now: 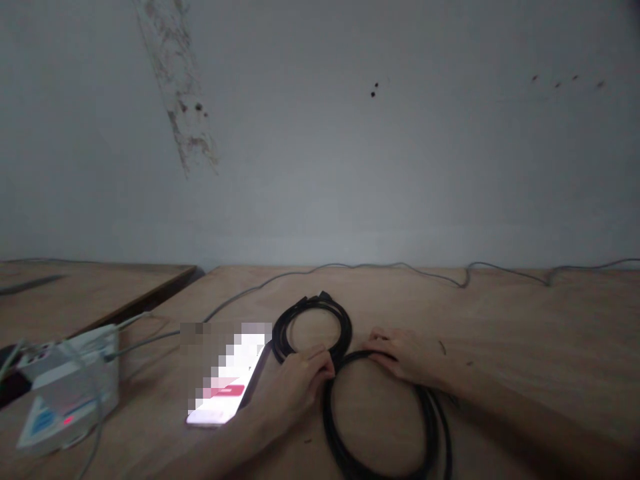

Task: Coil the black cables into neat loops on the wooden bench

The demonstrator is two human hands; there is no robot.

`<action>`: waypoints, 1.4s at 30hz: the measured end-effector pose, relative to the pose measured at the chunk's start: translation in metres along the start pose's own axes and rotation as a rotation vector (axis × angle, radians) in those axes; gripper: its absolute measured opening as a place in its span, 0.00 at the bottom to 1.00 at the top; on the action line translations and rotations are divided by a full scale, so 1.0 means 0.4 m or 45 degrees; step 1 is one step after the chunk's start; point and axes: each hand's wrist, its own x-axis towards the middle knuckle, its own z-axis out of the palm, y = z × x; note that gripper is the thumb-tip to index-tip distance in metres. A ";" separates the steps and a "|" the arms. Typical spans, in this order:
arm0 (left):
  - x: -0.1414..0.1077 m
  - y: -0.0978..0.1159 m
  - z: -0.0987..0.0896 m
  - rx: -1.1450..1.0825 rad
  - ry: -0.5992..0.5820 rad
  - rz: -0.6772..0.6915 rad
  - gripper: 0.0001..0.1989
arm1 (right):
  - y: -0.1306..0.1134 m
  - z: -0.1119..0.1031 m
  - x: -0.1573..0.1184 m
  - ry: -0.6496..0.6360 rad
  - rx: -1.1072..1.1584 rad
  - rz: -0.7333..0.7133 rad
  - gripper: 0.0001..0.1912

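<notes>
A black cable lies on the wooden table in two round coils. The smaller coil (346, 327) is farther back, with a dark connector (325, 296) at its far edge. The larger coil (327, 420) sits nearer and to the right, its bottom cut off by the frame. My left hand (307, 377) is closed on the cable where the two coils meet, fingers bent. My right hand (395, 350) is at the far right side of the larger coil, its fingers curled around the cable.
A lit phone (227, 390), partly pixelated, lies left of my left hand. Farther left stand a white power strip (100, 340) and a white box (65, 413) with a red light. A thin grey cable (280, 275) runs along the wall.
</notes>
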 end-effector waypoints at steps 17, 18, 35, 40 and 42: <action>-0.001 -0.008 0.005 0.203 -0.087 -0.009 0.06 | -0.022 -0.023 -0.105 -0.006 0.016 0.562 0.07; -0.001 -0.013 0.005 0.201 -0.093 0.030 0.05 | -0.015 -0.018 -0.099 0.000 0.042 0.560 0.07; -0.014 0.002 -0.036 -0.066 -0.204 0.523 0.03 | 0.086 -0.147 -0.137 0.371 0.216 0.729 0.17; -0.014 0.012 -0.034 -0.162 -0.138 0.446 0.12 | 0.085 -0.131 -0.168 0.164 0.208 0.794 0.15; -0.009 0.010 -0.028 -0.124 -0.055 0.312 0.16 | 0.078 -0.133 -0.173 0.115 0.205 0.787 0.17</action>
